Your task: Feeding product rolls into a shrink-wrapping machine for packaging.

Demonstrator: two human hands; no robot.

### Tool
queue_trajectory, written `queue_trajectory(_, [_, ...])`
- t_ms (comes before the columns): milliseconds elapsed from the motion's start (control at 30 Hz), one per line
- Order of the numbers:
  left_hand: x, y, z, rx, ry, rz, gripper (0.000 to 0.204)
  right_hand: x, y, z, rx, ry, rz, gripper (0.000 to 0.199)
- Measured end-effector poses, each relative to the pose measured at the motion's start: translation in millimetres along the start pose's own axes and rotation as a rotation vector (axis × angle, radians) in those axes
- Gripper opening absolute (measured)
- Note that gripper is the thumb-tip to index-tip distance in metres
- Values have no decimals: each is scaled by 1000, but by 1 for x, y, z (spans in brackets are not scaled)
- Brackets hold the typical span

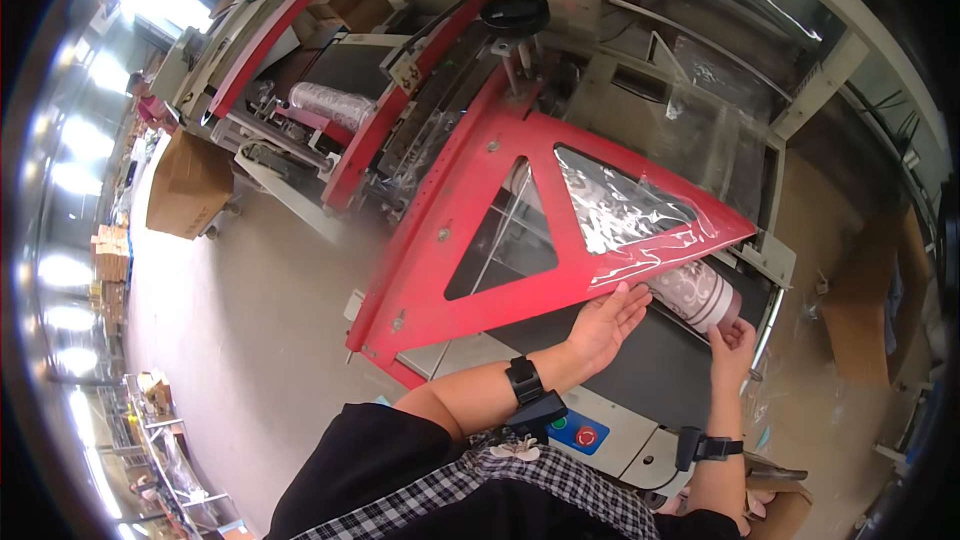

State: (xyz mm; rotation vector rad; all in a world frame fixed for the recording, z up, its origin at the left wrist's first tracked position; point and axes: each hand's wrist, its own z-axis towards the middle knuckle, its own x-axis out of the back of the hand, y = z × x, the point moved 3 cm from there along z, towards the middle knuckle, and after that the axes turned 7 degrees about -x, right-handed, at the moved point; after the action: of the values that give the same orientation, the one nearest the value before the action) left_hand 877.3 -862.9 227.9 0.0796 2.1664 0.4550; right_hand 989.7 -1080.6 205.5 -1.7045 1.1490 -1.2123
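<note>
A pale, scroll-patterned roll (696, 294) lies partly under a red triangular machine plate (572, 285), its near end sticking out over the black conveyor belt. Clear shiny film (640, 262) runs along the plate's near edge and reaches the roll. With fingers curled at the roll's pinkish end, my right hand (735, 345) holds it. My left hand (607, 333) is open, fingers stretched, at the plate's near edge by the film. Through a cut-out in the plate, more of the roll shows beneath the glossy film; its far end is hidden.
Farther left on the machine lies another patterned roll (332, 105), among red bars. A black handwheel (515, 13) stands above the plate's far corner. Near my left wrist is a red stop button (586, 436). Cardboard boxes stand left (190, 185) and right (862, 305).
</note>
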Motion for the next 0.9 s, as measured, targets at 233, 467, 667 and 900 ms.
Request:
queue_trajectory(233, [1, 3, -2, -14, -18, 2, 32, -58, -16, -4, -2, -138, 173, 40])
queue_trajectory(467, [6, -1, -6, -21, 7, 17, 32, -85, -17, -24, 13, -329, 216, 45])
queue_trajectory(667, [17, -7, 3, -53, -81, 36, 27, -9, -4, -57, 185, -89, -99, 21])
queue_trajectory(900, [10, -20, -13, 95, -94, 333, 25, 211, 145, -179, -106, 790, 29, 18])
